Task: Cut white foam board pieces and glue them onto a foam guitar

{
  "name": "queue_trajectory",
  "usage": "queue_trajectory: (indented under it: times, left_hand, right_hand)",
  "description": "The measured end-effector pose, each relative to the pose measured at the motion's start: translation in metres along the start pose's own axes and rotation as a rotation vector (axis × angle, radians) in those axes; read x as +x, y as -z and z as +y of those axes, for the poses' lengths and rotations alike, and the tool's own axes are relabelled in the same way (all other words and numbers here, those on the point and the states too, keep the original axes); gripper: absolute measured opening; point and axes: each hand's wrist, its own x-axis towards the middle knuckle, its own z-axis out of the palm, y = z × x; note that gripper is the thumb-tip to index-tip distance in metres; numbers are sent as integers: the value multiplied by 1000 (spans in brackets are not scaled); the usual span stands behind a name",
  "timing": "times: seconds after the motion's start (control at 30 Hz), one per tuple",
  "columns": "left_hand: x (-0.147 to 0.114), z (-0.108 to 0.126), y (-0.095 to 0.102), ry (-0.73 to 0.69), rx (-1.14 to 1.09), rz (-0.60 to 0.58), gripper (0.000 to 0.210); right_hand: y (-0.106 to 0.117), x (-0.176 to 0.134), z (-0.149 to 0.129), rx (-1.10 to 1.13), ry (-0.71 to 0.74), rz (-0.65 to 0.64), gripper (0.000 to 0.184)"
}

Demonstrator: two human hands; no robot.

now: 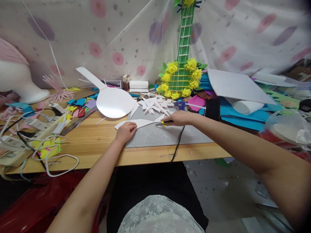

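My left hand (126,132) presses a narrow white foam board piece (143,122) with its fingers curled together, at the left edge of the grey cutting mat (150,137). In my right hand (179,118) is a yellow and black utility knife (166,122), my fingers closed round its handle. The knife's blade points left and lies close to the right end of the white piece; whether it touches is too small to tell. Behind both hands, a heap of pointed white offcuts (155,105) covers the back of the mat.
A round white board with a long neck (115,103) stands at back left. Farther back is a green guitar shape with yellow flowers (180,76). White cables (52,153) and a power strip (31,139) crowd the left; white sheets (239,85) and blue sheets (239,118) the right.
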Motion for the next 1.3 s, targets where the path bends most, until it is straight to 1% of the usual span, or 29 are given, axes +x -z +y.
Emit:
queue_trajectory:
  times: [0.07, 0.13, 0.23, 0.3, 0.33, 0.4, 0.47, 0.57, 0.67, 0.73, 0.8, 0.87, 0.97, 1.0, 1.07, 1.13, 1.17, 1.2, 1.23, 1.27, 1.3]
  left_hand:
    - [0, 0, 2, -14, 6, -2, 20]
    - [1, -1, 5, -26, 24, 4, 31]
    - [6, -5, 10, -5, 97, -28, 55]
    - [10, -8, 12, 46, 165, -73, 67]
    - [11, -9, 13, 72, 194, -95, 69]
    - [13, -10, 14, 95, 223, -131, 63]
    - [14, -11, 14, 93, 204, -136, 51]
    - [18, -9, 16, 139, 112, -64, 38]
    - [25, -5, 19, 253, -27, 19, 27]
    - [31, 0, 19, 324, -124, 60, 25]
    - [38, 6, 18, 375, -211, 76, 25]
    - [45, 11, 14, 417, -303, 82, 26]
    - [54, 15, 8, 534, -465, 119, 29]
    - [56, 14, 7, 588, -523, 156, 31]
    - [58, 9, 7, 703, -640, 269, 36]
    - [57, 2, 9, 797, -719, 395, 37]
    - [56, -2, 10, 828, -738, 431, 37]
    - [53, -4, 10, 846, -749, 433, 36]
    - [50, -6, 10, 843, -757, 394, 34]
    - [47, -7, 9, 814, -767, 316, 33]
    - [44, -7, 8, 762, -775, 207, 33]
  right_hand:
    - [3, -4, -1, 126, -46, -39, 45]
    - [5, -1, -6, 261, -77, -38, 51]
    - [5, 12, -16, 396, -129, 39, 56]
    - [3, 26, -25, 495, -191, 86, 52]
    - [1, 32, -31, 561, -216, 103, 48]
    - [-2, 44, -42, 709, -242, 132, 42]
    - [-5, 53, -52, 817, -266, 168, 41]
    - [-8, 59, -61, 941, -285, 191, 45]
    - [-9, 60, -65, 1102, -258, 133, 48]
    - [-9, 63, -67, 1171, -259, 114, 54]
    - [-10, 67, -71, 1215, -270, 117, 60]
    - [-12, 73, -78, 1243, -278, 119, 61]
    - [-17, 80, -87, 1221, -271, 121, 53]
    - [-17, 82, -89, 1195, -264, 125, 49]
    - [-15, 83, -89, 1123, -251, 142, 42]
    - [-8, 84, -83, 1028, -258, 160, 42]
    - [-3, 84, -77, 969, -270, 170, 44]
    - [3, 85, -70, 902, -289, 191, 47]
    - [10, 87, -62, 826, -314, 230, 51]
    - [18, 89, -53, 747, -341, 298, 55]
    - [24, 91, -45, 677, -378, 389, 59]
